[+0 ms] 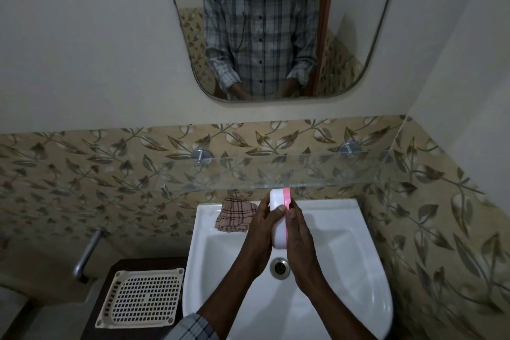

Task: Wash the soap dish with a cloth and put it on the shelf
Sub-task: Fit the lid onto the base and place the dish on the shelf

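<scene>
A white soap dish (277,201) with a pink rim stands on edge between my two hands, above the white sink (342,232). My left hand (262,226) grips its white side, thumb across the face. Pressed against the pink side is my right hand (299,232). A checked brown cloth (236,215) lies folded on the sink's back left rim, apart from both hands. The glass shelf (331,171) runs along the tiled wall just above and behind the dish.
A cream perforated plastic tray (143,298) rests on a dark stand left of the sink. A metal tap pipe (87,254) juts from the left wall. The drain (280,268) lies below my hands. A mirror (265,27) hangs above.
</scene>
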The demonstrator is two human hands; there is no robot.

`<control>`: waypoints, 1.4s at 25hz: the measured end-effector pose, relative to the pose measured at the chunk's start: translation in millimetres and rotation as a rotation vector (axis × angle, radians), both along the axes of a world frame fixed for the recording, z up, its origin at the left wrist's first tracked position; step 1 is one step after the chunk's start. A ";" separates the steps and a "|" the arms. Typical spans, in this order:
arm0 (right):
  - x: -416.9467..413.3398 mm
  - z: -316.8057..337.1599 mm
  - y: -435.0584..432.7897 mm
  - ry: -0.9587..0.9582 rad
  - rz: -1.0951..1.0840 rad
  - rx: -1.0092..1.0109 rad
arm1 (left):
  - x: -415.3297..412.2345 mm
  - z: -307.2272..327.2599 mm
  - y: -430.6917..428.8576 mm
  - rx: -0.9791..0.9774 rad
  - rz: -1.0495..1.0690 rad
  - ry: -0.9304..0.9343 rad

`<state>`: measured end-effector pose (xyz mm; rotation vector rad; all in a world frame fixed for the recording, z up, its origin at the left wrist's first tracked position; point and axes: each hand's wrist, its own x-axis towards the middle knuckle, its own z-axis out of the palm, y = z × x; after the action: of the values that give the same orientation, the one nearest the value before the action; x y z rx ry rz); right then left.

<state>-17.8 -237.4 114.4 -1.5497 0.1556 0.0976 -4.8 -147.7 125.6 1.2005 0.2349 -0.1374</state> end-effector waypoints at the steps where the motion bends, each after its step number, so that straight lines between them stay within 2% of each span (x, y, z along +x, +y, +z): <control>1: 0.0 0.0 1.7 0.010 0.009 0.041 | -0.5 0.6 -0.7 -0.032 0.008 0.024; 3: 2.0 -1.7 1.7 0.003 0.044 0.061 | -1.0 -2.2 1.9 -0.135 0.032 0.068; 6: 9.8 0.1 -7.0 0.000 0.109 -0.035 | 1.8 -8.1 12.6 -0.330 0.002 0.129; 7: 12.8 0.1 -12.3 0.028 0.129 -0.022 | 2.5 -8.2 17.2 -0.341 -0.011 0.152; 10: 20.7 -1.0 -30.4 0.162 0.148 0.159 | 4.4 -21.1 37.2 -0.184 -0.013 0.204; 12: 22.1 -0.3 -41.7 0.279 0.112 0.190 | 0.1 -26.3 47.8 -0.118 -0.073 0.229; 14: 23.2 -1.7 -49.8 0.411 0.074 0.240 | -3.5 -27.2 52.1 -0.126 -0.097 0.225; 16: 21.9 -3.0 -52.3 0.433 -0.017 0.358 | -5.8 -26.4 51.2 -0.173 0.017 0.238; 17: 18.3 -0.9 -51.4 0.375 -0.044 0.388 | -7.4 -26.4 50.6 -0.179 0.092 0.248; 19: 11.3 2.4 -49.0 0.176 -0.057 0.302 | -10.3 -21.2 48.6 -0.145 0.205 0.235; 22: 22.8 15.3 -41.4 0.012 -0.111 0.161 | -6.8 3.7 42.8 0.027 0.291 0.100; 24: 42.2 34.9 -38.2 -0.051 -0.160 0.057 | 4.2 29.0 38.9 0.135 0.320 0.014; 27: 70.2 60.6 -37.0 -0.087 -0.168 -0.031 | 25.4 57.5 37.8 0.212 0.354 -0.007; 29: 84.0 71.0 -37.9 -0.127 -0.159 -0.091 | 40.5 64.5 40.6 0.257 0.334 0.006; 35: 111.7 79.1 -29.5 -0.245 -0.146 -0.406 | 73.6 67.9 42.0 0.589 0.339 -0.019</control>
<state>93.9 -267.0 193.6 -1.9331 0.0971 -0.2539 68.8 -105.7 193.5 1.7234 0.4796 0.2584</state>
